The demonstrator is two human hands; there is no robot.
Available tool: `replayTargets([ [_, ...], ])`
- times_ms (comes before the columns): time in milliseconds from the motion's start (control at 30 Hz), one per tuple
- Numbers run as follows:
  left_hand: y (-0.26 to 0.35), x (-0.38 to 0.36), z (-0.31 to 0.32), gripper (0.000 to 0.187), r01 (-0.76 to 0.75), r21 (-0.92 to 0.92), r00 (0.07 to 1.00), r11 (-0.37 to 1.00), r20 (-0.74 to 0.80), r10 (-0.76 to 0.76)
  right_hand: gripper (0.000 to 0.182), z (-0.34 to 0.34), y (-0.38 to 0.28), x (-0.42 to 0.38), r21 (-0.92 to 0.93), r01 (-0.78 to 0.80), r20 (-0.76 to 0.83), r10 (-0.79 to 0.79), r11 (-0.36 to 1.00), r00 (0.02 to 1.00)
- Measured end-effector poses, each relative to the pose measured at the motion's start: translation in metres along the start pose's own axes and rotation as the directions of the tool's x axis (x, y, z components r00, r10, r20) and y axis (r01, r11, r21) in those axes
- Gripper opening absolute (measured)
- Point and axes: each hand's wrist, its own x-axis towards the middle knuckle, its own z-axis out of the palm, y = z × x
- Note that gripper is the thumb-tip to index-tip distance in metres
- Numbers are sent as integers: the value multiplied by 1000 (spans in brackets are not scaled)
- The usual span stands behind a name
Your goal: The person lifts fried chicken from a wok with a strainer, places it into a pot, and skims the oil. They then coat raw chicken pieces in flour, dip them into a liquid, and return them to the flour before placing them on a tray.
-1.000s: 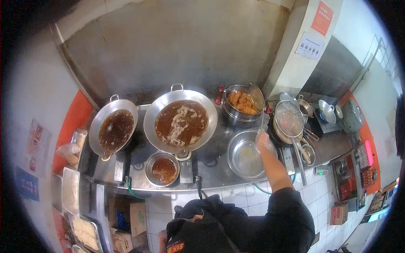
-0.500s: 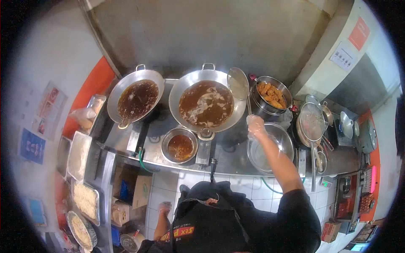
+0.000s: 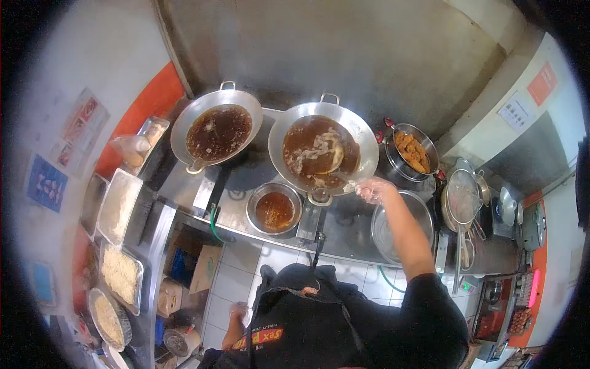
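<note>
Your right hand (image 3: 372,190) is clamped on a strainer (image 3: 338,162), dipped in liquid (image 3: 301,132) in the wok (image 3: 368,138) at upper centre of the frame; your left hand (image 3: 238,309) hangs lower left, its grip impossible to tell; a pot (image 3: 401,171) of browned pieces (image 3: 412,152) sits upper right.

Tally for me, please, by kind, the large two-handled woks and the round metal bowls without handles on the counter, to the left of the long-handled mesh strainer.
Large woks: 2
Round metal bowls: 2, one partly hidden
Total: 4
</note>
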Motion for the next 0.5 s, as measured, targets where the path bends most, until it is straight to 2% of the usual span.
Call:
replayTargets([
  [33, 0, 2, -2, 25, -6, -121, 1000, 993, 26, 9, 7, 14, -4, -9, 44, -5, 13, 4, 999, 1000],
  [67, 5, -5, -10, 25, 139, -690, 982, 710, 187, -11, 7, 24, -6, -12, 90, -10, 26, 8, 996, 1000],
  [100, 4, 1, -11, 25, -53, -68, 997, 996, 46, 56, 7, 25, -5, -7, 91, -9, 27, 7, 996, 1000],
  [133, -3, 9, -10, 25, -99, 171, 995, 980, 35, 94, 7, 25, -3, 0, 160, -33, 72, 21, 987, 997],
  [200, 11, 12, -30, 26, -161, 400, 987, 902, 54, 152, 7, 29, 1, 17, 228, -55, 117, 29, 972, 993],
  [233, 22, 9, -40, 26, -187, 466, 982, 865, 67, 176, 4, 36, 4, 29, 313, 21, 63, -43, 949, 997],
  [267, 33, 4, -50, 26, -193, 502, 981, 843, 73, 181, 6, 44, 6, 38, 392, 101, 3, -111, 914, 994],
  [300, 44, 0, -57, 26, -194, 504, 980, 842, 69, 185, 6, 50, 5, 45, 392, 106, 5, -118, 914, 993],
  [367, 73, -12, -77, 26, -31, 160, 999, 987, -35, 37, 4, 59, -1, 56, 528, 174, -25, -190, 831, 981],
  [467, 18, 51, -47, 27, -243, -164, 965, 956, -142, 221, 3, 61, -12, 62, 565, 170, -8, -200, 807, 980],
  [500, 24, 46, -51, 27, -203, -49, 975, 978, -105, 197, 2, 63, -15, 59, 566, 178, -8, -211, 805, 977],
])
